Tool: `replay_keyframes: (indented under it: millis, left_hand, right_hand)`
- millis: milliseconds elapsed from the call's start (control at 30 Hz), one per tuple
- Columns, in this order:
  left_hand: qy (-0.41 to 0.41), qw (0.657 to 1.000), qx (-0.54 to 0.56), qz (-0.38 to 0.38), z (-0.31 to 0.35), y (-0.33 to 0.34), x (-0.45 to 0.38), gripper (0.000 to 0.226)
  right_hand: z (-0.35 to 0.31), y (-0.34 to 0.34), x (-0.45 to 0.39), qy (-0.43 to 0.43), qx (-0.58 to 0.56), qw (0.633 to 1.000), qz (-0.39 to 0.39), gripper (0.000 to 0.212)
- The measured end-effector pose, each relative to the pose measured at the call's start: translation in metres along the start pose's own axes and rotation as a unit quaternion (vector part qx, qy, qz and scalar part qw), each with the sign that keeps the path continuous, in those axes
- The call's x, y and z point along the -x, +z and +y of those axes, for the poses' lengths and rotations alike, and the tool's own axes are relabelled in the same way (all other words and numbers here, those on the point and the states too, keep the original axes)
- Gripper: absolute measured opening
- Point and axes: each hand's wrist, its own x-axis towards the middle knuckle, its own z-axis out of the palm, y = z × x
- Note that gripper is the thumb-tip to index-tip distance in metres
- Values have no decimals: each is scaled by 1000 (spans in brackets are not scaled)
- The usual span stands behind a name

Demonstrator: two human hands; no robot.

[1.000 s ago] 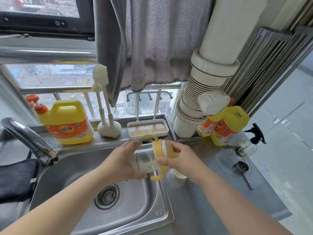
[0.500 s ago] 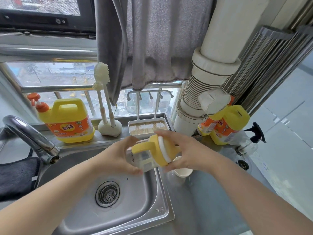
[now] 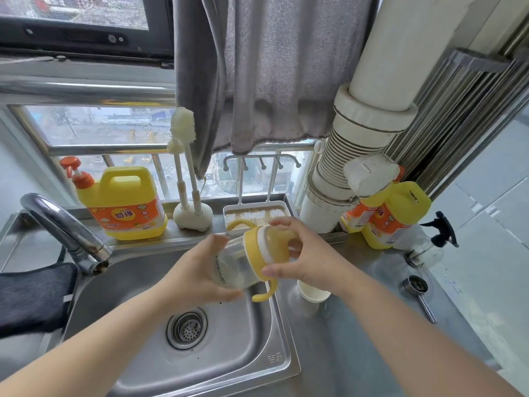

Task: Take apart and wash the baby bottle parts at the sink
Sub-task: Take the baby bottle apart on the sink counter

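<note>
A clear baby bottle (image 3: 233,266) with a yellow collar and two yellow handles (image 3: 253,253) lies on its side above the steel sink's (image 3: 160,365) right edge. My left hand (image 3: 197,272) grips the clear body from the left. Around the yellow and white cap end my right hand (image 3: 303,257) curls its thumb and fingers. The cap's tip is hidden in that palm. One handle points up toward the sill, the other hangs down.
The tap (image 3: 65,224) arches over the sink's left side, the drain strainer (image 3: 187,328) below. On the sill stand a yellow detergent jug (image 3: 126,204), bottle brushes (image 3: 183,173) and a white drying rack (image 3: 254,213). A small white cup (image 3: 313,295), spray bottle (image 3: 429,245) and metal scoop (image 3: 418,290) occupy the counter.
The bottle's collar and handles have turned: a handle that faced me half a second ago now points up, the other down. Both hands stay on the bottle above the sink.
</note>
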Motion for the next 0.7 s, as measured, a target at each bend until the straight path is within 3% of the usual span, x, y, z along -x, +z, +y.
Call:
replay_keyframes:
  millis: [100, 267, 367, 433, 467, 600, 700]
  left_hand:
    - [-21, 999, 44, 16, -4, 0, 2, 89]
    - [-10, 991, 1, 135, 5, 13, 7, 92]
    - [11, 990, -12, 143, 9, 18, 7, 96]
    - [7, 992, 32, 119, 8, 15, 7, 88]
    - [0, 993, 57, 100, 6, 12, 7, 85]
    - [-18, 994, 99, 44, 2, 5, 8, 89]
    - [-15, 990, 103, 90, 5, 5, 7, 89]
  right_hand:
    - [4, -1, -3, -31, -1, 999, -28, 122]
    - [5, 16, -4, 127, -115, 984, 50, 130]
    - [4, 27, -4, 96, -112, 986, 75, 100]
    - [3, 24, -4, 56, -72, 992, 82, 73]
    - [3, 19, -3, 32, -54, 996, 66, 70]
    - [4, 5, -2, -36, -47, 997, -50, 87]
    - [5, 7, -7, -21, -89, 996, -1, 93]
